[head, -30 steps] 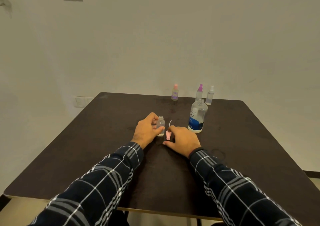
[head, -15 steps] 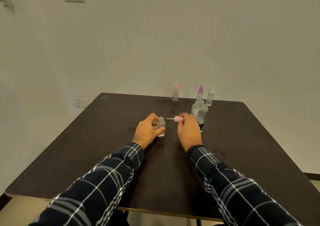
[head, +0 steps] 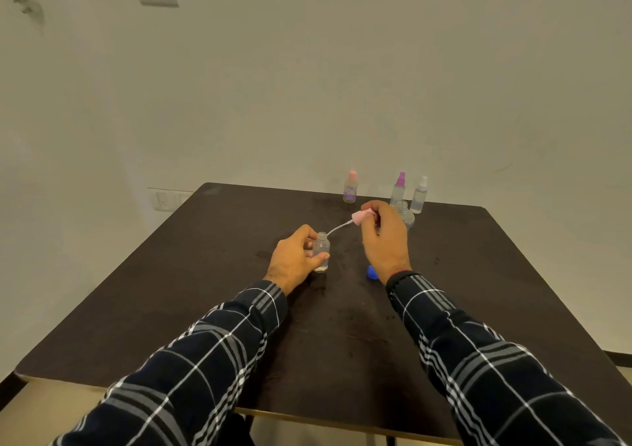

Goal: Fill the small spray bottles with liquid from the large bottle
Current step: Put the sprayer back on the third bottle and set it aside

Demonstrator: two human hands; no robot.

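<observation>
My left hand [head: 294, 261] grips a small clear bottle [head: 321, 252] standing upright and uncapped on the dark table [head: 212, 274]. My right hand [head: 384, 237] pinches a pink spray cap [head: 360, 216] up in the air; its thin white tube curves down toward the bottle's mouth. The large clear bottle [head: 405, 215] stands just behind my right hand, mostly hidden by it. A blue cap [head: 371, 272] lies on the table by my right wrist.
Three small spray bottles stand along the table's far edge: one with a pink cap [head: 350, 188], one with a purple cap [head: 398, 189], one with a white cap [head: 420, 195]. A wall rises right behind the table.
My right hand lifted the pink spray cap off the table and raised it, tube now pointing down at the small bottle. My left hand kept its hold on the bottle.
</observation>
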